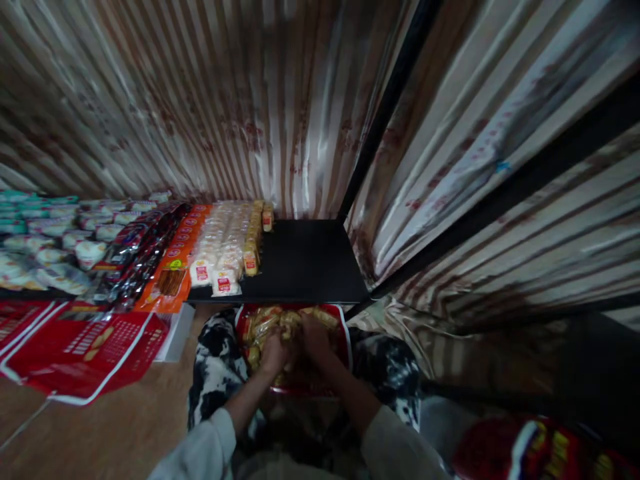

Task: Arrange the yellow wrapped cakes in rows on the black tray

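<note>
Curtain of shiny brown-and-cream striped fabric [295, 100] behind, handwork below

Biggest first: curtain fills the upper view. Flat black shelf board [310, 260] sits along its foot. Printed red bag with white piping [107, 343] sticks out below the shelf's front, at left. Trousers in blotchy black-and-white cloth [217, 360], knees apart; between them, open red bag with white trim [349, 343], just below the shelf edge. On the shelf: flat orange packs [175, 260], clear-wrapped white packs [225, 263], then small gold packs with red labels [251, 257].

Bare left hand [275, 355] and bare right hand [315, 335] are both down in the open bag. Left: fingers look curled; how far open, or holding anything, can't tell. Right: fingers hidden; opening and hold can't tell either.

Smallest: loose gold-wrapped packets [265, 323] in that bag, around both hands.

Handling, my judgement: light fingertip grip, so thin wrappers don't crush; knees steadying the bag; hands slightly apart so they don't block each other; wrists clear of the trim.
</note>
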The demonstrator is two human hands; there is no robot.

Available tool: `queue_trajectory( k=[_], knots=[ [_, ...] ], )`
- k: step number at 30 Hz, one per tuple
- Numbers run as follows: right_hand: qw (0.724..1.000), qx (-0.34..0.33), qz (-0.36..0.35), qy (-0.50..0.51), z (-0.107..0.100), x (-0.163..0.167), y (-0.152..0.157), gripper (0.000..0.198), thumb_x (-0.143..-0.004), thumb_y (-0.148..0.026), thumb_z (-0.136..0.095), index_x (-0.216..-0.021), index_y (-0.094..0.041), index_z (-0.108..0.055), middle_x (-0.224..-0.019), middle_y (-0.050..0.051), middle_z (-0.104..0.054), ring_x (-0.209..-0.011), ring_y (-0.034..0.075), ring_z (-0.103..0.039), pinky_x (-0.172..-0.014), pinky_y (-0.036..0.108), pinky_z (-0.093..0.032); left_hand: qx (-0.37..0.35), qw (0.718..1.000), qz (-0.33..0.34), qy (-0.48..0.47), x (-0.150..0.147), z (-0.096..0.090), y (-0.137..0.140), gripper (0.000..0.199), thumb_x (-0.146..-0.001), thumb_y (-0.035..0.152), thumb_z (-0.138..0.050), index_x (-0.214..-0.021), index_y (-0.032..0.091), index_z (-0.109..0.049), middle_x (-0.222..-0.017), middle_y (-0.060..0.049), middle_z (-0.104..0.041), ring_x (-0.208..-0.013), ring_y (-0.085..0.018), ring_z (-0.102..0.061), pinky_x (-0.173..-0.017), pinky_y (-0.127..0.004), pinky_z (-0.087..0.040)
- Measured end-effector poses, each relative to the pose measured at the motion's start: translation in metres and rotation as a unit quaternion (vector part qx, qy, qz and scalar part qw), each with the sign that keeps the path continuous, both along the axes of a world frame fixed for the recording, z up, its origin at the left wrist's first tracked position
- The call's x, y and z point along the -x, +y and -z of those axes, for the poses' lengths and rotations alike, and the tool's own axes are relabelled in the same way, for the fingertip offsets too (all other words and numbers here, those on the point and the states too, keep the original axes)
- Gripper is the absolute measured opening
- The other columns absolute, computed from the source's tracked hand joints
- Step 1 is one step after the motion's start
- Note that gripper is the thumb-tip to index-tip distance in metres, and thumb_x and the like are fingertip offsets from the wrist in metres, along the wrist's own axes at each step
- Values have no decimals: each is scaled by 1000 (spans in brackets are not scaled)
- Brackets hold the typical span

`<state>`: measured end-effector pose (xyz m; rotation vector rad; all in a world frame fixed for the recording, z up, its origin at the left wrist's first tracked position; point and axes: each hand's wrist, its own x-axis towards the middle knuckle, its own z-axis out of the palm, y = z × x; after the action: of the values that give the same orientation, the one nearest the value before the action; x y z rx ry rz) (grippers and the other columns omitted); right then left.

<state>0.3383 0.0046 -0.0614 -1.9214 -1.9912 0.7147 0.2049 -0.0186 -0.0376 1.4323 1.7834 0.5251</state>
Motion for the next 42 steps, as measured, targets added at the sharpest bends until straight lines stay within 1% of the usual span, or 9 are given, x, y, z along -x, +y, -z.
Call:
queue_trajectory(
  k=[5,9,13,19,24,27,31,36,42],
  knots=[
    [983,43,13,177,-26,-2,-4,27,-77,-21,-51,-100,-19,-64,-96,8,-69,-91,21,-64,-84,32,-49,1,996,-66,-65,6,-13,13,34,-71,5,-50,-101,13,-63,-106,-12,-68,-104,-21,-62,-95,-36,-45],
    [919,111,8,378,-53,-6,-12,22,-79,-29,-48,-88,-21,-67,-80,4,-70,-77,19,-66,-71,31,-53,19,965,-121,-233,2,-32,21,27,-72,11,-58,-97,18,-65,-95,-8,-71,-89,-18,-66,-81,-31,-51],
    [889,74,85,445,-69,-9,-19,26,-78,-36,-47,-79,-20,-67,-74,5,-70,-73,21,-67,-66,33,-53,38,929,-134,-343,0,-50,23,33,-70,22,-66,-103,17,-63,-83,-5,-69,-72,-13,-64,-72,-26,-51],
    [786,220,117,565,-88,-11,-16,29,-77,-36,-42,-77,-17,-64,-78,7,-70,-76,17,-66,-69,27,-51,49,910,-104,-399,3,-68,30,55,-67,30,-72,-117,15,-56,-65,4,-60,-50,-6,-53,-56,-20,-44],
    [774,247,143,566,-101,-19,-6,25,-72,-41,-58,-75,-17,-65,-67,4,-68,-58,15,-62,-52,23,-47,71,910,-65,-403,7,-70,35,26,-69,28,-71,-89,12,-67,-65,1,-64,-45,-4,-48,-45,-16,-36],
    [751,199,185,602,-107,-21,2,27,-69,-43,-68,-82,-20,-66,-72,4,-69,-53,13,-60,-47,22,-44,85,888,-121,-435,4,-74,35,14,-73,24,-68,-81,12,-65,-62,0,-64,-46,-5,-52,-43,-14,-36],
    [727,106,193,651,-112,-15,10,31,-64,-38,-76,-88,-22,-65,-79,2,-68,-63,13,-62,-59,23,-50,79,838,-208,-498,-5,-84,36,7,-77,14,-65,-80,13,-59,-70,-3,-67,-56,-8,-63,-50,-15,-45],
    [744,25,199,638,-105,5,24,34,-57,-38,-78,-79,-20,-60,-77,0,-65,-68,14,-62,-64,24,-50,57,800,-258,-539,-20,-94,41,12,-78,9,-63,-76,14,-52,-67,-2,-65,-60,-12,-67,-54,-18,-52],
    [779,-13,226,585,-89,15,57,41,-52,-37,-78,-84,-19,-61,-79,2,-68,-74,18,-64,-69,29,-51,39,793,-293,-532,-28,-92,62,11,-79,6,-60,-78,14,-51,-64,0,-62,-56,-10,-65,-52,-19,-51]
  ],
)
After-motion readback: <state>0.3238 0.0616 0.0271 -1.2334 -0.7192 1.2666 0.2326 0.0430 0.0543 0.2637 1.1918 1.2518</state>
